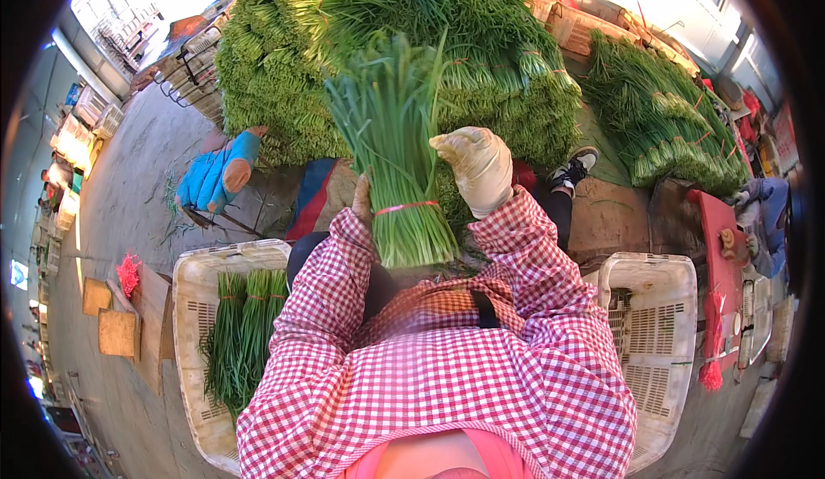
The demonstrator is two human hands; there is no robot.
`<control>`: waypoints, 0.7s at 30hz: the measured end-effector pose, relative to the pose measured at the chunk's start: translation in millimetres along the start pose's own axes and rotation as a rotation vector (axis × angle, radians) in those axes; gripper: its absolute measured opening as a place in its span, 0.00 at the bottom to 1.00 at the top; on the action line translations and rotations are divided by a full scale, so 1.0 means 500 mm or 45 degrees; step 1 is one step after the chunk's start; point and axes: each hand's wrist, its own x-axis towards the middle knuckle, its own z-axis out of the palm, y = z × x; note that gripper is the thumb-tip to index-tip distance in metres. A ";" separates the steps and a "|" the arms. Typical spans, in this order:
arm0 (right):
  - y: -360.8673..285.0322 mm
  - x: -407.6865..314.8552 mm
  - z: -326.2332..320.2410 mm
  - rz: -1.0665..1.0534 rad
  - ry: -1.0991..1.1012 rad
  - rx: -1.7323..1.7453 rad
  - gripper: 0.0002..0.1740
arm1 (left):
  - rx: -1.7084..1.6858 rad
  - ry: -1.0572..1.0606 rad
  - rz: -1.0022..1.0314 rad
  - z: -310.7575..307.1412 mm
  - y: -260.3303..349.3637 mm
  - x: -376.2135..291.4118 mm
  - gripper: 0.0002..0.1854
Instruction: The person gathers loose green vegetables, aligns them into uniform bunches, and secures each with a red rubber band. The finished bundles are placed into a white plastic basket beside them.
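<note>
A large bundle of long green stalks, probably garlic chives (403,157), stands upright before me, leaves up and cut ends down, with a red band around its lower part. My left hand (363,200) grips its left side, mostly hidden behind the stalks. My right hand (474,166), in a pale glove, is raised just right of the bundle, its fingers bent towards the leaves; whether it pinches a leaf I cannot tell. Behind the bundle rises a big heap of similar banded greens (515,99).
At my left a white plastic crate (187,331) holds several banded bundles; another crate (657,343) is at my right. A blue-wrapped object (216,170), a wooden board (151,324) and red ties (129,273) lie left. More greens (670,118) and a co-worker's sleeve (773,221) are right.
</note>
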 end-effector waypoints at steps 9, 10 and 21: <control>0.000 0.062 0.042 -0.165 -0.137 -0.150 0.12 | 0.045 0.008 0.000 0.004 0.019 0.005 0.44; 0.003 0.076 0.044 -0.157 -0.118 -0.102 0.12 | 0.096 0.094 -0.017 0.002 0.015 0.004 0.46; 0.123 -0.040 0.010 1.504 -0.193 0.783 0.46 | -0.077 0.540 -0.188 0.057 0.012 0.006 0.37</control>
